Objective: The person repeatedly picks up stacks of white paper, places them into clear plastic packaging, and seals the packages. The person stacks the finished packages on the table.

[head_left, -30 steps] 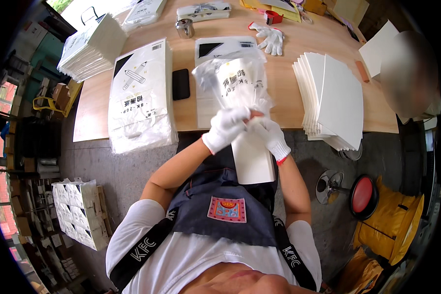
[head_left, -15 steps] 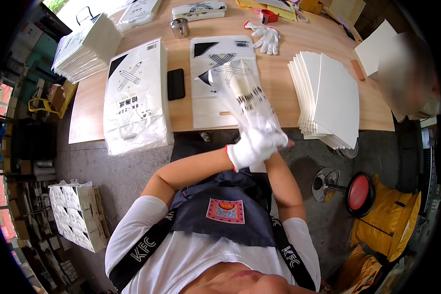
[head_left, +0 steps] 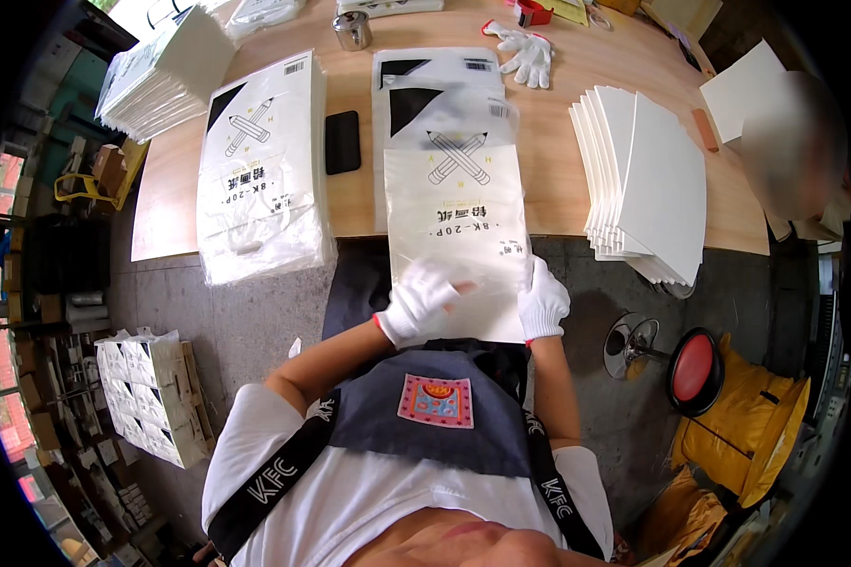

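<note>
Bagged paper [head_left: 456,213] against right hand [head_left: 545,302]

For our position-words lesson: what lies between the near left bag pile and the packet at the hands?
The head view shows a black phone on the table, plus a flat bag's left edge beside the packet.

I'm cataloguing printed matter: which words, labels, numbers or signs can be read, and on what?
Wording isn't copied here, only located:
Front bag: large black characters, legible; barcode digits too small.
Stacked bags, left: similar black print.
Apron straps: white letters, legible.
Apron patch: coloured lettering, too small.
Wrapped packs, lower left: too small.
</note>
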A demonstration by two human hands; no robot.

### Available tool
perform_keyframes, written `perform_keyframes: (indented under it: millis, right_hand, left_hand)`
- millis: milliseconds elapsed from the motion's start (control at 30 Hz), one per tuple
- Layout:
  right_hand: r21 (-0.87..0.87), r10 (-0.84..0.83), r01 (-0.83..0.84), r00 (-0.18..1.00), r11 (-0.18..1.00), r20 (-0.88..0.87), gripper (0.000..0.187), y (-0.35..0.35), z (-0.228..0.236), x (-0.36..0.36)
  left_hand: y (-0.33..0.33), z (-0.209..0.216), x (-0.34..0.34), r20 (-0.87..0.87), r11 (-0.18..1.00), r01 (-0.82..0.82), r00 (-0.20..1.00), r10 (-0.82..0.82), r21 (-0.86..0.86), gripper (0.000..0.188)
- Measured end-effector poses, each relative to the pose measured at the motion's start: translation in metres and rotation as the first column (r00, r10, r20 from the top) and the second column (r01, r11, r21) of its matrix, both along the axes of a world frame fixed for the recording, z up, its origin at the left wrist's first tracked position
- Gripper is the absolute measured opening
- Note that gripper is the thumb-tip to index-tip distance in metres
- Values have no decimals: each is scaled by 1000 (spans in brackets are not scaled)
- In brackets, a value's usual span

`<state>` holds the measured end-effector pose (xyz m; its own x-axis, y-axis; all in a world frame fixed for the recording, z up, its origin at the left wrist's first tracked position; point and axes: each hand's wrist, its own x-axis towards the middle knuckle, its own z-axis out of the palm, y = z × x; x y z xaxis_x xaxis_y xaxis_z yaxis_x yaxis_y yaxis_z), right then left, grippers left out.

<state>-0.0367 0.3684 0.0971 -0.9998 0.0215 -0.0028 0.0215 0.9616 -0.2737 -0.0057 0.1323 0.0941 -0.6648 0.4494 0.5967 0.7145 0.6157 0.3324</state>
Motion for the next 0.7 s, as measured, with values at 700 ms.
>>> perform_keyframes:
  millis: [700]
  right_hand:
    - [216,812,-797,583,564,31,12,-19,40,94]
  left_hand:
    - [-70,10,93,720,931,-90,661,-211,355,14]
